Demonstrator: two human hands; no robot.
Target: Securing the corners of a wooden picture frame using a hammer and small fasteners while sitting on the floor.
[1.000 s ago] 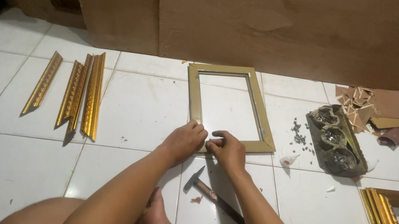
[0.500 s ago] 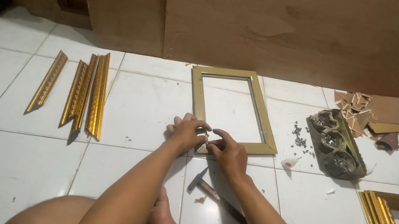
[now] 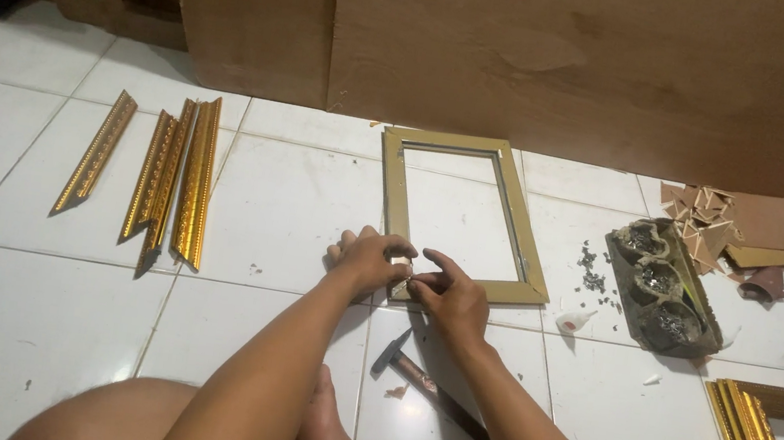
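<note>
A gold rectangular picture frame (image 3: 519, 219) lies flat on the white tiled floor in front of me. Both hands meet at its near left corner. My left hand (image 3: 365, 259) curls its fingers over that corner and grips it. My right hand (image 3: 449, 300) pinches something small against the same corner, too small to identify. A hammer (image 3: 420, 375) with a dark wooden handle lies on the tile just below my right wrist, between my bare legs.
Three gold moulding strips (image 3: 168, 176) lie to the left. To the right are a dark tray of small cups (image 3: 658, 283), a small white bottle (image 3: 574, 321), scattered tacks, cardboard scraps (image 3: 705, 215) and more gold moulding (image 3: 753, 435). A plywood board (image 3: 584, 64) stands behind.
Both hands have stayed at the frame's near left corner, with the fingers closing tighter together. The head view has shifted slightly, and nothing else has moved.
</note>
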